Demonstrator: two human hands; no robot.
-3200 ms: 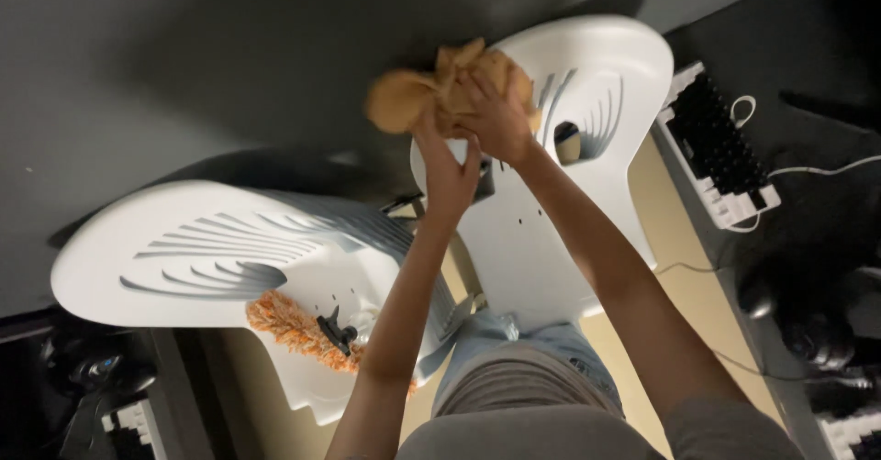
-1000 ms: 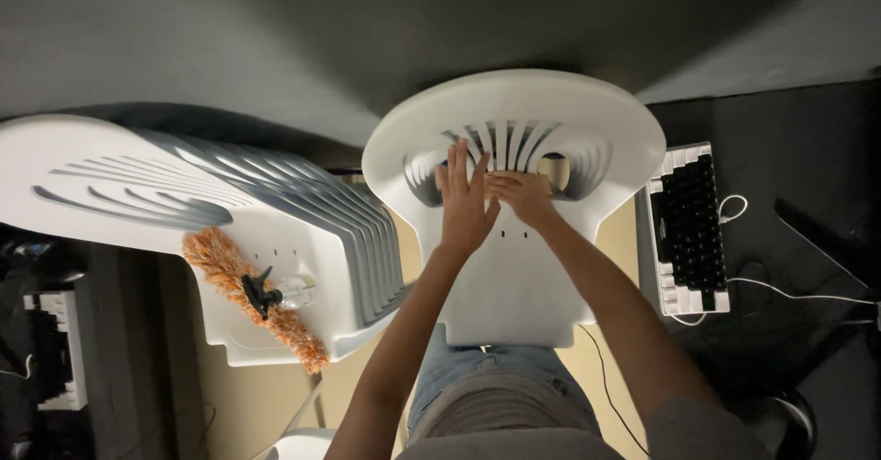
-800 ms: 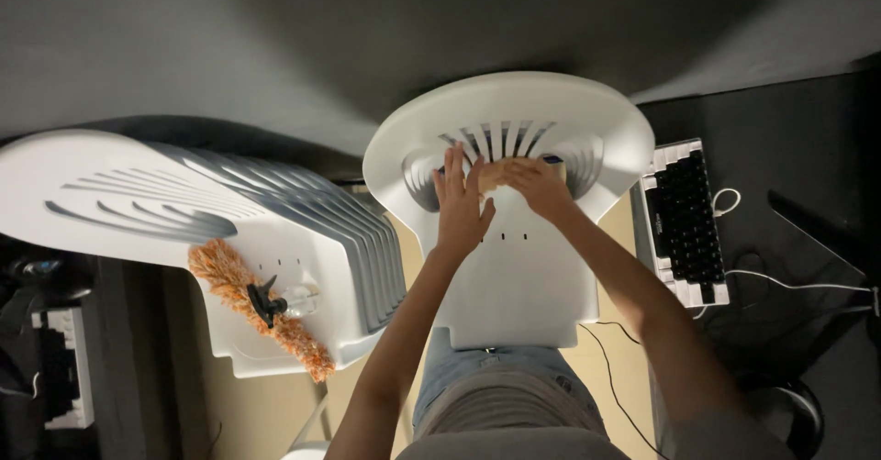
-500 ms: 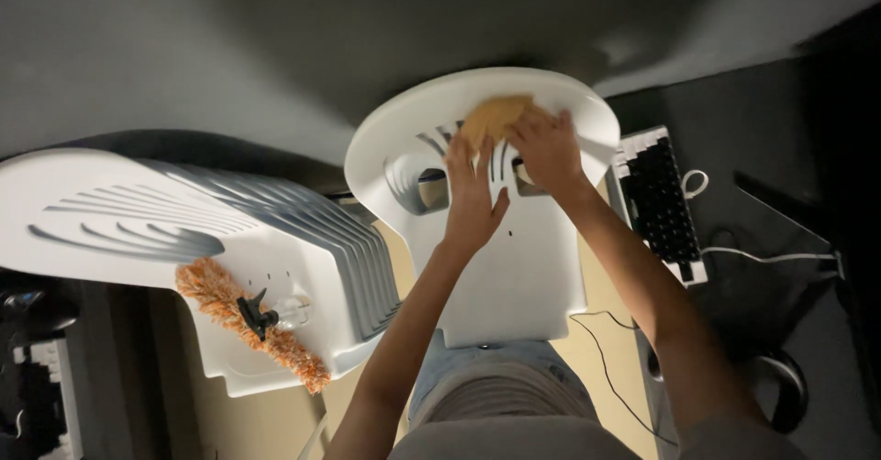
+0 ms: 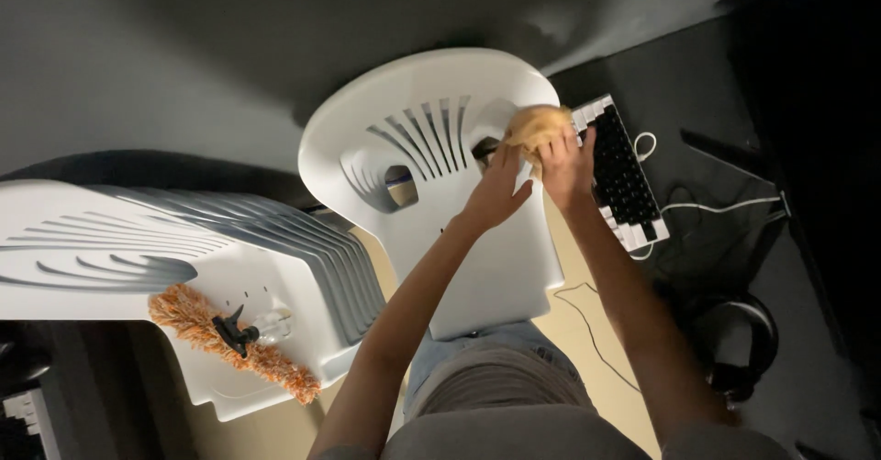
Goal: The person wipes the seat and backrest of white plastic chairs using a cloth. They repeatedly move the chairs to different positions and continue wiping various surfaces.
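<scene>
A white plastic chair [image 5: 431, 139] with a slatted backrest stands in front of me. My right hand [image 5: 564, 153] presses a crumpled tan cloth [image 5: 535, 126] against the right side of the backrest. Next to it, my left hand [image 5: 496, 192] lies flat on the backrest with fingers spread, holding nothing.
A stack of white plastic chairs [image 5: 184, 249] stands at the left, with an orange fluffy duster [image 5: 197, 327] and a clear spray bottle with a black trigger [image 5: 248, 332] on its seat. A black and white keyboard [image 5: 624, 171], cables and headphones [image 5: 743, 350] lie at the right.
The cloth and my right hand have slid from the top middle of the backrest to its right side. My left hand followed to the right.
</scene>
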